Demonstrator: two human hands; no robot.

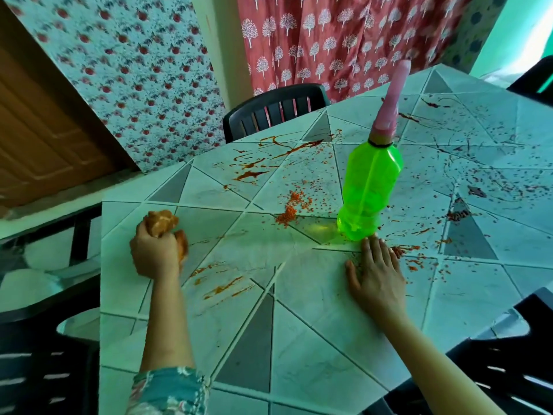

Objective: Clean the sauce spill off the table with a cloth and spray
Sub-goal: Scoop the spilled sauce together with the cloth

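Sauce [251, 172] is splashed in red streaks and dots over the tiled counter [299, 339], mostly in the middle and on the far side. The left hand [155, 253] is squeezed tight round an orange-stained cloth [163, 223] near the left edge. The right hand [375, 271] lies flat on the counter, fingers straight, just beside the green bottle [369, 187], which stands upright.

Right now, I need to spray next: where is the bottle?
Head view: the bottle stands upright on the table, right of centre, just beyond the right hand.
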